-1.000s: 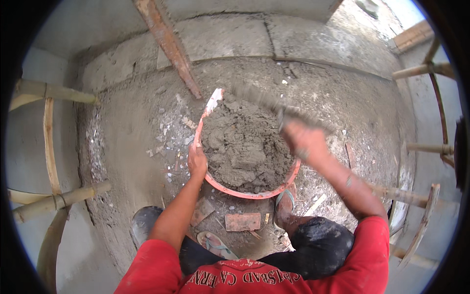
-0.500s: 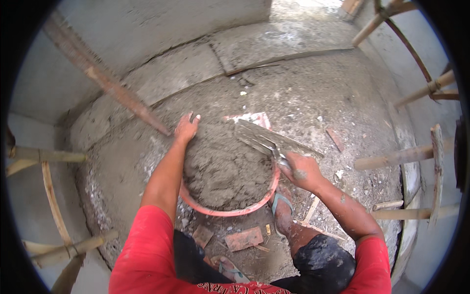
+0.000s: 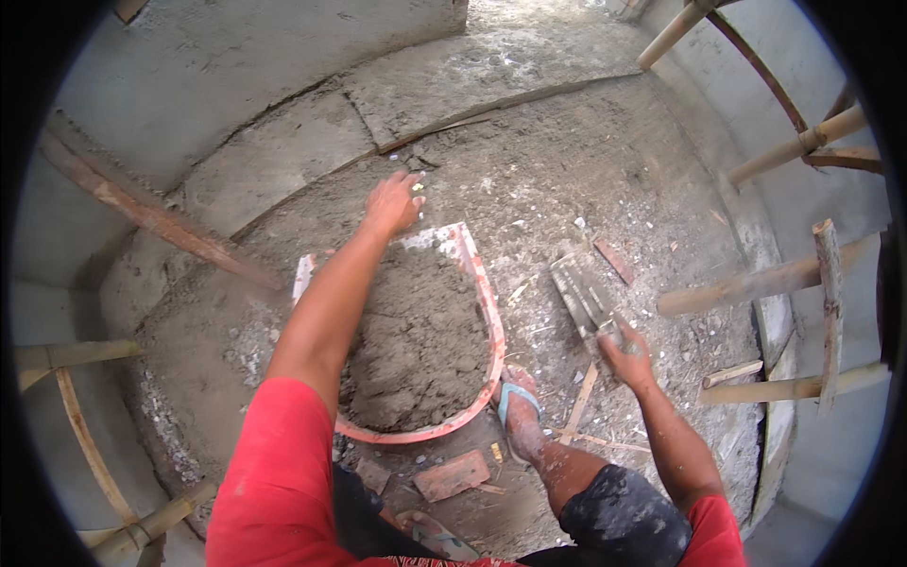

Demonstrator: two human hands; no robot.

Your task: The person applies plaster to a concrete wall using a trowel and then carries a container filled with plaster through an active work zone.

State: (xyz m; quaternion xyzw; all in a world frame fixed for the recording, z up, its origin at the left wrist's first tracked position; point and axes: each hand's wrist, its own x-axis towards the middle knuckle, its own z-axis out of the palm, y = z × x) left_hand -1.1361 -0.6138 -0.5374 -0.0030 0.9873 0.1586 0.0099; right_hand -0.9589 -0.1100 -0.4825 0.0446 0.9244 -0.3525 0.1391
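A tub with an orange-red rim (image 3: pixel 498 345), straight along its far side and rounded towards me, stands on the ground in front of me. Grey mortar (image 3: pixel 416 326) fills it. My left hand (image 3: pixel 391 202) is just beyond the tub's far edge, fingers apart and holding nothing; its forearm crosses over the tub's left part and hides some of the rim. To the right of the tub, my right hand (image 3: pixel 624 354) grips the handle of a flat plastering trowel (image 3: pixel 584 298). The trowel's long blade, smeared with mortar, is tilted above the ground.
A brick (image 3: pixel 452 475) lies by my feet, and a narrow brick piece (image 3: pixel 614 262) lies further right. Bamboo poles (image 3: pixel 765 285) jut in along the right wall. A wooden plank (image 3: pixel 161 222) leans at the left. Thin wood strips (image 3: pixel 578 406) lie beside my sandalled foot (image 3: pixel 520 411).
My right hand has carried the trowel from over the tub's right edge out to the right. My left hand has moved from the tub's left side to beyond its far edge. The view has shifted.
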